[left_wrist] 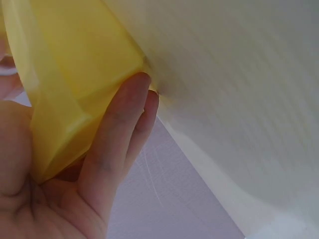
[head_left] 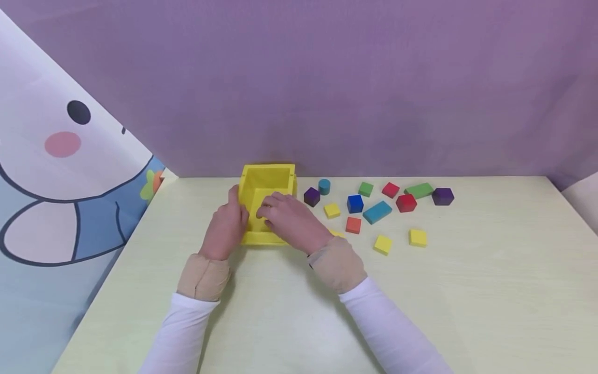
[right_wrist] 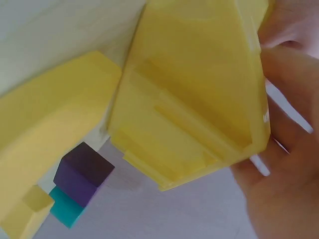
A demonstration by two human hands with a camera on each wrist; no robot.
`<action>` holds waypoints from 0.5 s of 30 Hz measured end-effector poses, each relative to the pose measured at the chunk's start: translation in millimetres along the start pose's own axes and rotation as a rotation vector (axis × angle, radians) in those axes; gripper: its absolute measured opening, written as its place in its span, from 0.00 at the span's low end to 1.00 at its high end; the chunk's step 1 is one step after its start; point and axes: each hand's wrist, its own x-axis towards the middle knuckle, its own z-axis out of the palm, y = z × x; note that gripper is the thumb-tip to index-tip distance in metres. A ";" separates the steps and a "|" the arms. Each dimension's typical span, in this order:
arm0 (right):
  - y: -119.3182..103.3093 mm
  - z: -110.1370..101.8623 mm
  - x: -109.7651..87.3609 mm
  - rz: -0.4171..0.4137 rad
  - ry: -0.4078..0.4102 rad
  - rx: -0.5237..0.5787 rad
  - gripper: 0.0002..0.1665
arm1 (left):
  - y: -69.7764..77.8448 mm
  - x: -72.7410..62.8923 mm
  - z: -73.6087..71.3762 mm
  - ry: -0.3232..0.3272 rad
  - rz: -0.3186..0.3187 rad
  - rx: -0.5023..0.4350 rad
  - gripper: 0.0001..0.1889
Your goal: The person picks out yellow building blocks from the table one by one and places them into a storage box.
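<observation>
On the table (head_left: 289, 311), in the head view, we see the box (head_left: 268, 179); the left hand (head_left: 224, 226) grips its wall, and the right hand (head_left: 294, 221) has bent fingers (head_left: 271, 203) over the opening (we cannot tell if they hold something). Blocks (head_left: 355, 204) lie at right. The left wrist view shows us left fingers (left_wrist: 117, 134) along the box; the right one, a purple block (right_wrist: 82, 174) near it.

Cannot see, in the head view, most fingers of the left hand (head_left: 224, 227) behind the box (head_left: 263, 239), all of a yellow block (head_left: 337, 234) behind the right wristband (head_left: 338, 265), or the sleeves (head_left: 392, 327) past the bottom edge, nor tell any grasp under the right hand (head_left: 294, 221).
</observation>
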 end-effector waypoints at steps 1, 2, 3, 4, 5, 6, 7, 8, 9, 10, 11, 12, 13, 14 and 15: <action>1.0 -2.0 -1.2 0.003 0.029 0.025 0.17 | 0.1 -0.4 -0.2 0.003 0.000 0.002 0.25; 2.4 -4.0 -2.7 0.008 0.062 0.041 0.16 | -0.1 -0.5 -0.3 0.004 0.002 0.002 0.25; 4.2 -6.6 -4.7 0.018 0.093 0.056 0.16 | 0.0 -0.6 -0.5 0.002 -0.001 0.000 0.25; 6.5 -8.9 -6.8 0.026 0.124 0.065 0.16 | 0.0 -0.6 -0.5 0.000 -0.003 -0.002 0.25; 9.3 -10.9 -9.0 0.035 0.148 0.067 0.15 | 0.1 -0.6 -0.6 -0.003 -0.008 -0.003 0.25; 12.4 -12.8 -11.5 0.039 0.167 0.068 0.14 | -0.1 -0.5 -0.5 -0.005 -0.014 -0.004 0.26; 16.1 -14.2 -14.7 0.043 0.187 0.065 0.14 | 0.4 -0.4 -0.2 -0.006 -0.014 -0.002 0.26; 19.9 -15.0 -18.0 0.046 0.204 0.061 0.13 | 0.5 -0.3 0.0 -0.010 -0.016 -0.004 0.26; 23.7 -15.4 -21.3 0.052 0.215 0.067 0.13 | 0.6 -0.3 0.0 -0.012 -0.016 -0.004 0.26; 27.3 -15.6 -24.0 0.055 0.224 0.067 0.13 | 0.7 -0.3 -0.1 -0.010 -0.015 -0.002 0.26; 30.5 -15.7 -26.7 0.059 0.229 0.066 0.12 | 0.6 -0.2 -0.3 -0.009 -0.015 -0.002 0.26; 33.0 -15.8 -29.3 0.067 0.231 0.070 0.12 | 0.6 -0.3 -0.6 -0.008 -0.013 -0.003 0.26; 35.3 -16.1 -31.3 0.081 0.231 0.069 0.12 | 0.6 -0.3 -0.6 -0.007 -0.012 -0.005 0.26; 37.4 -16.4 -33.2 0.100 0.221 0.071 0.12 | 0.4 -0.3 -0.3 -0.008 -0.014 -0.008 0.26; 39.0 -16.8 -35.1 0.125 0.206 0.074 0.13 | 0.5 -0.2 0.4 -0.005 -0.013 -0.009 0.26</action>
